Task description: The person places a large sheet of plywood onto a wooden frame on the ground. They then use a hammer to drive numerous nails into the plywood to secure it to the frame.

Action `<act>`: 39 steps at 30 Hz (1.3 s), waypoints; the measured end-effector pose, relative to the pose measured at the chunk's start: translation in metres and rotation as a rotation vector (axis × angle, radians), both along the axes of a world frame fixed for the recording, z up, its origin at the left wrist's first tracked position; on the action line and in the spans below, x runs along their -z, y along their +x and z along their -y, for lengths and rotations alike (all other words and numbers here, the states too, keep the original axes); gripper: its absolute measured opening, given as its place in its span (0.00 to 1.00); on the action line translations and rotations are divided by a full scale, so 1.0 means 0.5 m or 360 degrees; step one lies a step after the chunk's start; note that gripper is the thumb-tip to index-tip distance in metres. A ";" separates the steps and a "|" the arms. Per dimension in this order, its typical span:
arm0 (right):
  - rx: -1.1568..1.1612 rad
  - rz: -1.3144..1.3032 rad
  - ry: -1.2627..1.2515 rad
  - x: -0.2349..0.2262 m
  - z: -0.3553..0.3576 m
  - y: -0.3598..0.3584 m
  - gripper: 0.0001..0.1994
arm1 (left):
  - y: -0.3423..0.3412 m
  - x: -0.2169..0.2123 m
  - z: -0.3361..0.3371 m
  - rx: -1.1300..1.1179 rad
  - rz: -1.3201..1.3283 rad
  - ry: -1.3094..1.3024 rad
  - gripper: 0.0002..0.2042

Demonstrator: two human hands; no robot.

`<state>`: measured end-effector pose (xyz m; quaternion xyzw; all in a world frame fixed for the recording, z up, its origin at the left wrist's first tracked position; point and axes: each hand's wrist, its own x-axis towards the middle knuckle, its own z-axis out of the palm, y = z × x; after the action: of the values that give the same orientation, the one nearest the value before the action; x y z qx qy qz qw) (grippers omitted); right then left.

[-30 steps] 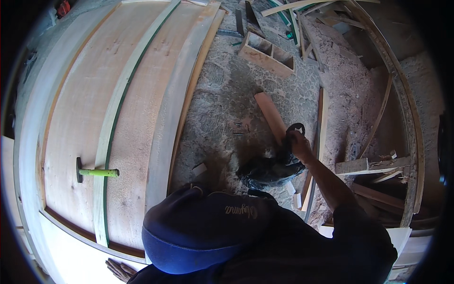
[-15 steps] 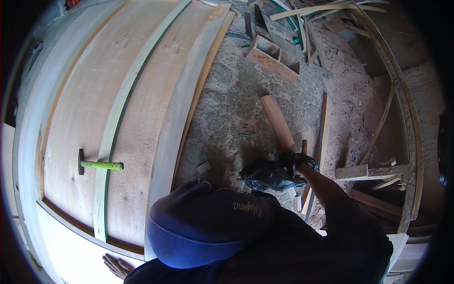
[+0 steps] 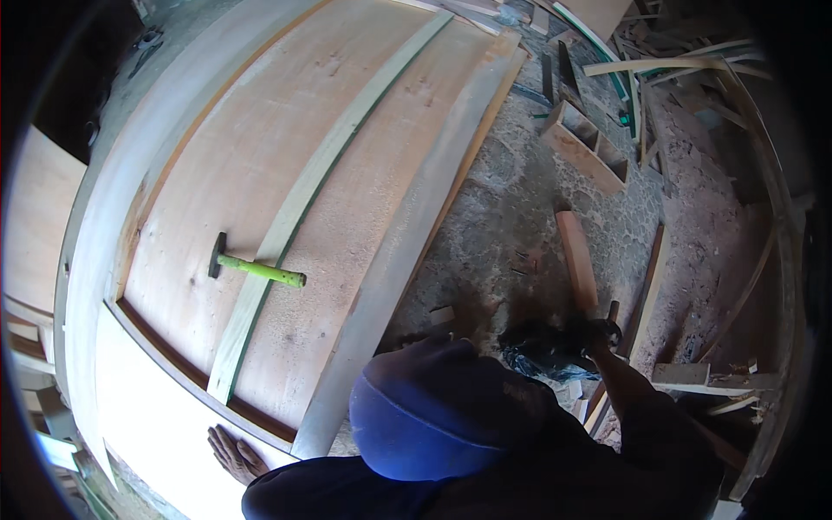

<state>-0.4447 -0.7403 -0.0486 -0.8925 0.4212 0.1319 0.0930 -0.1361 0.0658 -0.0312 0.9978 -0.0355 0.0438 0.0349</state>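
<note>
Neither of my hands is in the picture. A person in a blue knit cap (image 3: 433, 412) and dark clothes bends over the work just in front of me. That person's left hand (image 3: 232, 453) lies flat on a bright white panel (image 3: 156, 407). Their right hand (image 3: 598, 334) is at a black plastic bag (image 3: 542, 347) on the ground; its fingers are too dark to make out. A short dark handle-like piece (image 3: 614, 310) sticks up beside it. On the wooden panel (image 3: 199, 191) lies a hammer (image 3: 260, 269) with a lime-green handle, across a pale green-edged strip (image 3: 321, 173).
A reddish wood block (image 3: 577, 260) lies on the rough concrete floor beyond the bag. Farther off stands an open two-compartment wooden box (image 3: 585, 146). Scrap strips (image 3: 667, 65) are heaped at the far right. A long wooden batten (image 3: 646, 286) runs along the right.
My view has swung, so the panel, hammer and floor things sit farther right. The person's cap has turned a little. Their right hand is still at the bag.
</note>
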 end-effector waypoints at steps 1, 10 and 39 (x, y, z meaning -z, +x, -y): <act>0.0095 0.0108 0.0059 -0.017 0.001 0.032 0.14 | 0.001 -0.018 0.023 -0.0038 -0.0003 -0.0044 0.28; 0.0281 0.0572 0.0682 -0.167 -0.040 0.346 0.14 | 0.021 -0.049 0.044 -0.0108 -0.0045 -0.0179 0.28; 0.0452 0.0232 0.1185 -0.200 -0.117 0.518 0.18 | -0.005 -0.074 0.032 -0.0186 -0.0158 -0.0251 0.29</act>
<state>-0.1857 -0.6817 0.0516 -0.7378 0.4560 0.1976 0.4569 -0.1388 0.0498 0.0058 0.9933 0.0281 -0.0011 0.1123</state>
